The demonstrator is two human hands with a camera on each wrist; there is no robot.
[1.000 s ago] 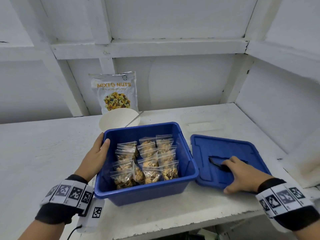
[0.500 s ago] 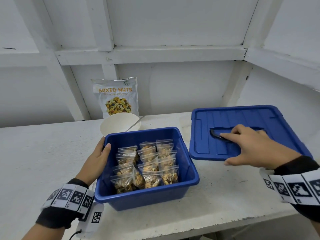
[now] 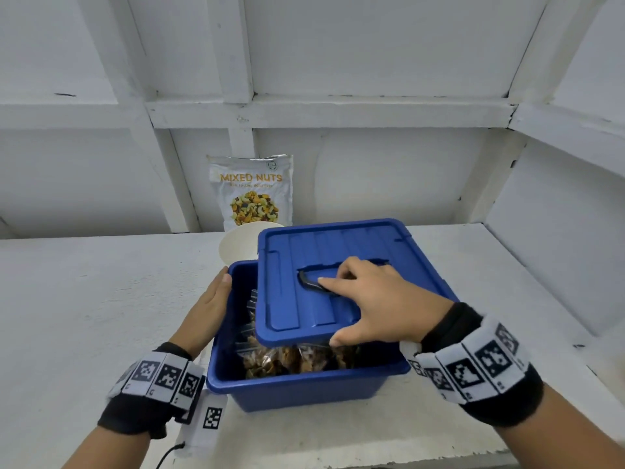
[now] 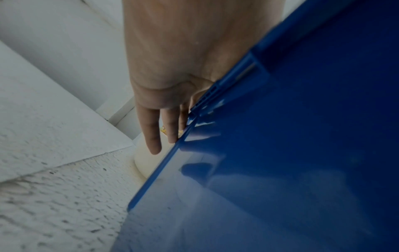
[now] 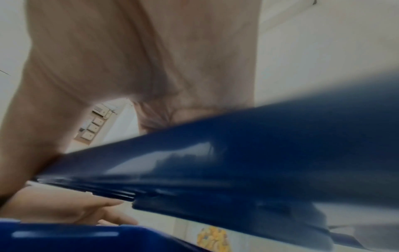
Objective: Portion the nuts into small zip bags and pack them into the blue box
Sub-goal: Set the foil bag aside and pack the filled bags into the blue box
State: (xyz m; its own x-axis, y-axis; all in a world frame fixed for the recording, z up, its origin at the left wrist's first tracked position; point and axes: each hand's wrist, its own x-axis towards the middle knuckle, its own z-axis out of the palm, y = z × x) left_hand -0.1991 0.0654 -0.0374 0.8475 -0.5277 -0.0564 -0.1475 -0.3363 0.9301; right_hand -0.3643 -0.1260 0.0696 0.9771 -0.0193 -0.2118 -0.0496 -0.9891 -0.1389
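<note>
Both hands are busy at the blue box (image 3: 304, 389) on the near table edge, zip bags of nuts (image 3: 297, 358) packed inside: my left hand (image 3: 206, 311) lies flat, fingers straight, against its left wall, I'd say to steady it. My right hand (image 3: 382, 302) grips the blue lid (image 3: 341, 265) by its handle recess, thumb under the near edge, holding it tilted above the opening, likely to close it. Farther back stand a white bowl (image 3: 236, 248) and the Mixed Nuts pouch (image 3: 251, 191).
</note>
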